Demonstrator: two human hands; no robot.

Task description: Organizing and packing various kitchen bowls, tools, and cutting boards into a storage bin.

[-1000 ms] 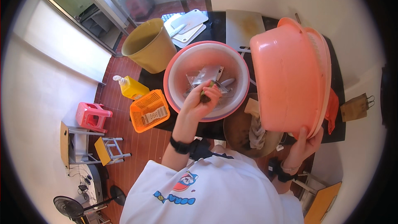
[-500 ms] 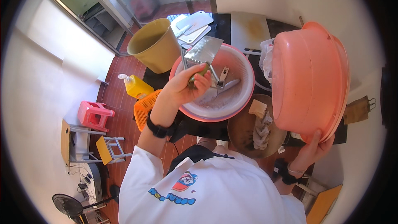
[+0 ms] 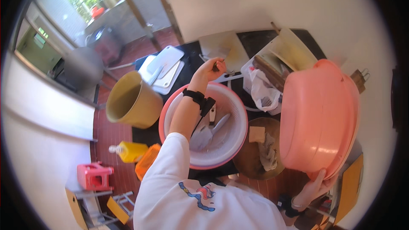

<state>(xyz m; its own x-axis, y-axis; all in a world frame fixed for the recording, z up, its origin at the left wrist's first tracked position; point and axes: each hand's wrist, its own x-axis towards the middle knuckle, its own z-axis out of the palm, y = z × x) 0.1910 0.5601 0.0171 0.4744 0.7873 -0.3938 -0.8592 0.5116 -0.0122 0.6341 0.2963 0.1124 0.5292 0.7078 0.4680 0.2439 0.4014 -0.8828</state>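
Dark worktop (image 3: 194,66) runs across the middle of the view, wall behind it. Big pink plastic basin (image 3: 319,117) on the right, tipped up on edge so its underside faces the camera; right hand (image 3: 317,183) grips its lower rim, fingers wrapped shut on the edge. Pink-rimmed white colander basin (image 3: 232,140) sits on the worktop at centre, holding a cleaver (image 3: 203,135) and what look like other knives, one pale handle angled up to the right. Yellow bucket (image 3: 132,100) stands just left of the colander basin, mouth tilted toward the left. Round wooden board (image 3: 251,162) lies between colander basin and pink basin, with a tan sponge (image 3: 257,134) and a grey rag (image 3: 268,151) on it. White cutting boards (image 3: 164,66) stacked at the back left of the worktop. White plastic bag (image 3: 260,91) behind the colander basin, near the pink basin. Left hand (image 3: 208,70) is raised over the far rim of the colander basin, wrist with a black watch strap; fingers pinched shut on a small dark utensil (image 3: 218,64), kind unclear. On the floor left: yellow bottle (image 3: 130,151), orange basket (image 3: 145,167), pink stool (image 3: 93,175).
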